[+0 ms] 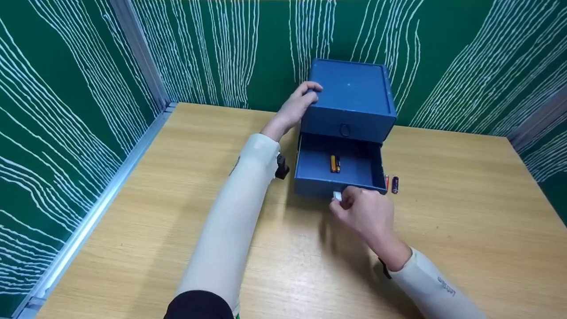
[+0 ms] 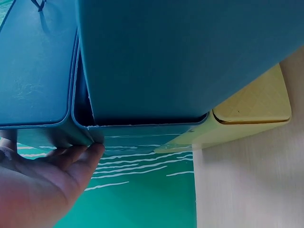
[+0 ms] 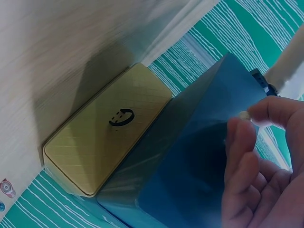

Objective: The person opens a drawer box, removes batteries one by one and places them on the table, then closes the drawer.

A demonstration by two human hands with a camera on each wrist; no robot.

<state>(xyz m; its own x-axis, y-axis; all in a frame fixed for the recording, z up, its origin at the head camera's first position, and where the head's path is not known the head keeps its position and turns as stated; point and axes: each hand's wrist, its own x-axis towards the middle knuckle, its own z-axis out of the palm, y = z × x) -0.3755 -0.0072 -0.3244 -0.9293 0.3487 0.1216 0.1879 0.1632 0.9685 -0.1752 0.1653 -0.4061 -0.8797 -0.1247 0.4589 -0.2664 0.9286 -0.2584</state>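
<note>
A blue drawer cabinet (image 1: 350,84) stands on the table, its middle drawer (image 1: 310,173) pulled out. Thumb and fingers of my right hand (image 1: 367,215) pinch that drawer's small whitish pull tab (image 3: 244,115) at the front. Two batteries (image 1: 333,163), orange and black, lie side by side inside the drawer. My left hand (image 1: 297,106) rests against the cabinet's upper left side, some fingers over the top edge. In the left wrist view, fingers (image 2: 88,161) press along the side wall. Below the open drawer sits a shut yellow drawer (image 3: 109,128) with a dark loop pull.
A dark battery (image 1: 395,184) lies on the wooden table (image 1: 465,199) right of the drawer, beside a red battery (image 1: 386,181) partly hidden by it. A green wall with white wavy lines (image 1: 274,53) rises close behind the cabinet. The top drawer's dark loop pull (image 1: 345,130) faces forward.
</note>
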